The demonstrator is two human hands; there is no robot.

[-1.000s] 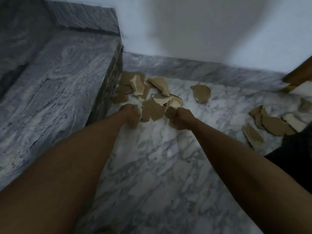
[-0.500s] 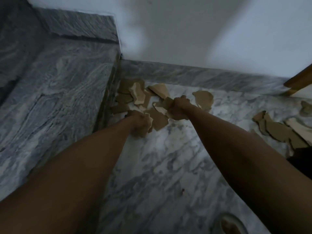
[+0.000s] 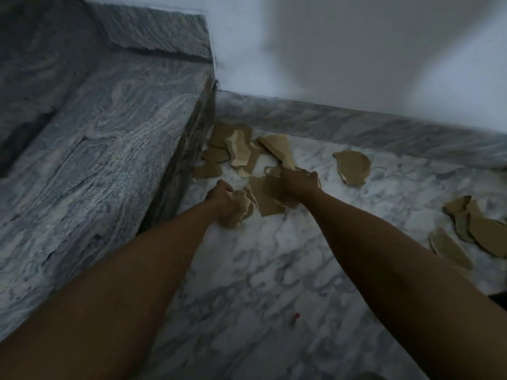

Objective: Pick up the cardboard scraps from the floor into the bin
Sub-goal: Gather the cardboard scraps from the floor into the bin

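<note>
We are gathering: left hand (image 3: 223, 200) grips cardboard scraps (image 3: 267, 198) near the marble step (image 3: 109, 149); right hand (image 3: 297, 185) clutches more. Next, carry them binward; bin unseen.

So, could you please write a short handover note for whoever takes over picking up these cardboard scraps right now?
Left hand grips a few scraps.
Right hand has its grip on scraps in the pile by the step.
Loose: pile against the step, one rounded piece, a cluster at far right.
Bin not in view; nothing seen binned. Left: gather everything, carry to bin.
</note>
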